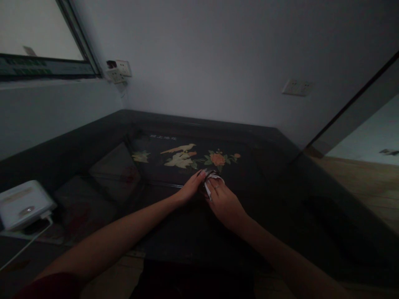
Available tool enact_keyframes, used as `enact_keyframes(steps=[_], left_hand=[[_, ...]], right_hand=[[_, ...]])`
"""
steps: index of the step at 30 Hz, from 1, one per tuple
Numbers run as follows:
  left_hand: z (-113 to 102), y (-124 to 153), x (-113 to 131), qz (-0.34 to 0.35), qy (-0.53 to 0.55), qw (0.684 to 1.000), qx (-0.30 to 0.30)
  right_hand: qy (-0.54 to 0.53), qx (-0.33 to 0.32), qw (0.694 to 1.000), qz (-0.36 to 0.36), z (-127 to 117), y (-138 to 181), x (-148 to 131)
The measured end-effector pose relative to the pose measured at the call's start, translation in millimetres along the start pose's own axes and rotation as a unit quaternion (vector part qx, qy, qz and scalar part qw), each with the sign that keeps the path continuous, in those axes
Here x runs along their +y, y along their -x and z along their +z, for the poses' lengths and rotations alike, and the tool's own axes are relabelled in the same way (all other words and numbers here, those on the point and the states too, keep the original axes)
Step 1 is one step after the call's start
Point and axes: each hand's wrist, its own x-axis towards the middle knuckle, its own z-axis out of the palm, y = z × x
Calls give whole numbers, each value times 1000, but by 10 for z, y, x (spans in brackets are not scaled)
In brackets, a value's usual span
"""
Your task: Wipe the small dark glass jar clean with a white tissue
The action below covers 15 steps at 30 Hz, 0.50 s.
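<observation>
Both hands meet at the middle of the dark table. My left hand is closed around a small round object with a dark, shiny rim, like a cup lying with its mouth toward my right hand. The dim light hides its exact kind. My right hand presses a crumpled white tissue at the object's opening, with the fingers partly inside. A ring shows on one finger. Beneath and beyond the hands lies a black tray printed with a bird and flowers.
On the left stands a white box-shaped device with a white cable. The dark table meets the wall at the back. Wall sockets are at the right, and more sockets with a plug sit near the window. A long dark shape lies at right.
</observation>
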Motion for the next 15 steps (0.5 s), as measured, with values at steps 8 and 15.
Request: enact_keyframes(steps=[8, 15], left_hand=[[0, 16, 8, -11, 2, 1000, -6], [-9, 16, 0, -7, 4, 1000, 5]], right_hand=[[-17, 0, 1000, 17, -36, 6, -14], [-108, -17, 994, 5, -42, 19, 32]])
